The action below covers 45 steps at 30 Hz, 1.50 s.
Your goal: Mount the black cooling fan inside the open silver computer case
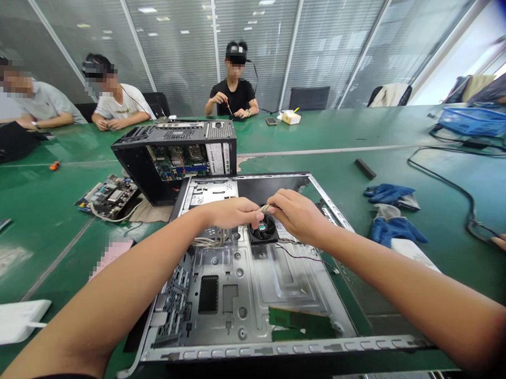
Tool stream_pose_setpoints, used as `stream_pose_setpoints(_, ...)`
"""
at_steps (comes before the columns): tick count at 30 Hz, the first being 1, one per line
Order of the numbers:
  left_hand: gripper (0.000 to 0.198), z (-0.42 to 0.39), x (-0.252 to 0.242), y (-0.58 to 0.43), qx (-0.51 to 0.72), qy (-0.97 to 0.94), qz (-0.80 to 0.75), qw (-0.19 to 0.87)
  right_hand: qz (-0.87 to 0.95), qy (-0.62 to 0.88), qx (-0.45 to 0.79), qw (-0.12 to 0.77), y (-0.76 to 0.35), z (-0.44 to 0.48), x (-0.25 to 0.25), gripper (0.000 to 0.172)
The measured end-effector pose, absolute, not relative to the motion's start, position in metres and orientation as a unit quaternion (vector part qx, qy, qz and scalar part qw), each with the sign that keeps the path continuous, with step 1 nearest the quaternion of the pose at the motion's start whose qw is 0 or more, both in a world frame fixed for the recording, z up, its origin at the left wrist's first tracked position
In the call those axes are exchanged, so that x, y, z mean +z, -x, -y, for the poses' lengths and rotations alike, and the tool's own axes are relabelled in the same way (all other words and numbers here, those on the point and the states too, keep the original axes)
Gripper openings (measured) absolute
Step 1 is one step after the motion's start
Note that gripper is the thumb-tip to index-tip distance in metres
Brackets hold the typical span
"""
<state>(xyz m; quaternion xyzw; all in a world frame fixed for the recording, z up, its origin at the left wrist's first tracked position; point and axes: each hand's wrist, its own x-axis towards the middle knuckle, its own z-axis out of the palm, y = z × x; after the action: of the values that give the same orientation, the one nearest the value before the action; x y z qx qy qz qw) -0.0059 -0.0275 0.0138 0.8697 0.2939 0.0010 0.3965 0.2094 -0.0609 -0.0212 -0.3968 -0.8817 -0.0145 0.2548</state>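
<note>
Both hands meet above an opened computer case point(218, 343) that lies flat before me. My left hand point(235, 212) pinches a light-coloured cable point(266, 209), thumb pressed along it. Close by on its right, my right hand point(296, 213) is closed on the same cable. Just below them a black cooling fan point(263, 229) rests on the metal case floor, its thin wire point(302, 256) trailing right to a small white connector. More pale cables point(212, 239) are bunched under my left wrist. Green memory modules point(302, 323) lie near the front edge inside the case.
A second computer case point(175, 153) stands behind, left of centre. Beside it lies a motherboard point(111, 198). Blue gloves point(395, 225), a black cable point(452, 182) and a blue basket point(479, 121) are on the right. Several people sit across the green table point(317, 133); one holds a screwdriver point(228, 106).
</note>
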Motion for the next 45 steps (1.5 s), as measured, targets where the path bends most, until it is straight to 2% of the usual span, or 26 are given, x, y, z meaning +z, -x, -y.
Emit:
stream_pose_setpoints(6, 0.037, 0.0285, 0.0155, 0.004, 0.006, -0.885, -0.331, 0.327, 0.878, 0.428, 0.001, 0.214, -0.2092, 0.0593, -0.0245, 0.031)
stream_pose_setpoints(14, 0.035, 0.0321, 0.0182, 0.0036, -0.002, -0.885, -0.332, 0.327, 0.882, 0.44, 0.017, 0.166, -0.2071, 0.0598, -0.0234, 0.035)
stream_pose_setpoints(21, 0.039, 0.0323, 0.0202, 0.0052, 0.001, -0.87, -0.323, 0.373, 0.879, 0.442, 0.044, 0.175, -0.2058, 0.0606, -0.0222, 0.033)
stream_pose_setpoints(31, 0.038, 0.0334, 0.0208, 0.005, -0.016, -0.882, -0.326, 0.339, 0.882, 0.435, 0.045, 0.178, -0.2063, 0.0606, -0.0221, 0.031)
stream_pose_setpoints(45, 0.043, 0.0364, 0.0133, 0.0003, -0.032, -0.932, -0.345, 0.108, 0.871, 0.462, 0.095, 0.138, -0.2061, 0.0613, -0.0199, 0.031)
